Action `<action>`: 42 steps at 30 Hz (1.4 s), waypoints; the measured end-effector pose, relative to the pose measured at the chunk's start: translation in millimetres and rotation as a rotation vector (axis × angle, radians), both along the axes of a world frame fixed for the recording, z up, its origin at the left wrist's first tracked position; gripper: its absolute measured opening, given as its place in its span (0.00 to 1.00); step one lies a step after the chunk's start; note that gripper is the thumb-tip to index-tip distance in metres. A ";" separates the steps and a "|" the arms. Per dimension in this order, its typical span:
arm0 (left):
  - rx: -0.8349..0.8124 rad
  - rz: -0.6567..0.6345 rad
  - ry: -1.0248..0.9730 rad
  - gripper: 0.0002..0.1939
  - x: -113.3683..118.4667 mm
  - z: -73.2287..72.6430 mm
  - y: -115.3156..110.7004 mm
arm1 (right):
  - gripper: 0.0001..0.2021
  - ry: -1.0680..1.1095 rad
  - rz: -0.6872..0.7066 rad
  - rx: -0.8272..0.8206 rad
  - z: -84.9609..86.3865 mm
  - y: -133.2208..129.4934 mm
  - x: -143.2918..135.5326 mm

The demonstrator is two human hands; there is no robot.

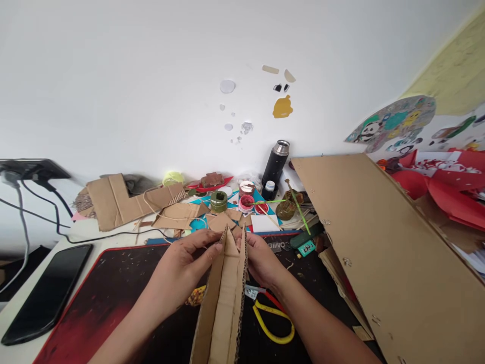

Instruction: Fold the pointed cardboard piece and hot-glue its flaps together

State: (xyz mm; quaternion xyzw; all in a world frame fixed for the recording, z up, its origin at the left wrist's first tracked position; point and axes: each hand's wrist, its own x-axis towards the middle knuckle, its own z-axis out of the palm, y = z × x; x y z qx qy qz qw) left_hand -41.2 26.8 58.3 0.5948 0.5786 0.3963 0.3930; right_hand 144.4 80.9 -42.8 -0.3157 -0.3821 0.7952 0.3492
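A long folded cardboard channel (226, 298) with two raised side walls runs from the bottom edge up to the middle of the view. My left hand (185, 265) pinches the far end of its left wall between thumb and fingers. On the other side my right hand (263, 258) holds the far end of the right wall, its fingertips partly hidden behind the cardboard. Pointed cardboard tips stand up between the hands. Beneath lies a black and red mat (125, 283). Scissors with yellow and red handles (273, 323) rest on the mat beside the channel.
Paint jars (219, 201), cardboard scraps (178, 215) and a black thermos (276, 164) stand along the wall. A phone (49, 293) lies at left near black cables. A large cardboard panel (379, 242) leans at right. A green cutter (307, 236) lies beyond my right hand.
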 end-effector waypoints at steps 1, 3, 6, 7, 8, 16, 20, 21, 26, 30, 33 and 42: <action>-0.007 -0.005 -0.014 0.15 -0.4 0.0 0.1 | 0.24 0.003 0.002 0.001 -0.1 -0.2 0.0; -0.035 -0.022 -0.061 0.15 -1.3 -0.5 0.8 | 0.24 0.009 0.008 0.002 0.1 -0.7 0.0; -0.127 -0.047 -0.198 0.15 -3.0 -3.0 3.0 | 0.25 0.013 -0.008 -0.016 0.9 -1.1 0.1; -0.159 -0.049 -0.252 0.15 -3.4 -4.3 3.8 | 0.25 0.016 -0.017 -0.023 1.4 -1.0 0.1; -0.185 -0.049 -0.300 0.16 -3.7 -5.6 4.5 | 0.25 0.018 -0.024 -0.029 2.2 -0.8 0.0; -0.293 0.016 -0.598 0.13 -3.3 -15.2 4.3 | 0.28 0.035 0.010 -0.042 9.9 -1.6 -1.4; -0.313 0.048 -0.710 0.12 -1.5 -16.7 5.3 | 0.26 0.047 0.004 -0.040 8.8 -2.1 -0.9; -0.318 0.055 -0.726 0.13 -0.8 -16.2 5.8 | 0.26 0.048 0.004 -0.039 8.7 -2.0 -0.9; -0.335 0.098 -0.750 0.17 2.6 -12.2 7.8 | 0.25 0.037 0.024 -0.031 9.1 -1.1 -1.9; -0.329 0.126 -0.738 0.20 3.8 -12.8 8.9 | 0.27 0.031 0.012 -0.053 8.0 -0.9 -3.1; -0.335 0.138 -0.746 0.20 3.5 -15.7 9.4 | 0.27 0.027 0.006 -0.059 6.2 -1.5 -4.0; -0.322 0.197 -0.702 0.22 0.7 -21.1 12.8 | 0.30 0.001 -0.005 -0.043 1.7 -5.3 -8.2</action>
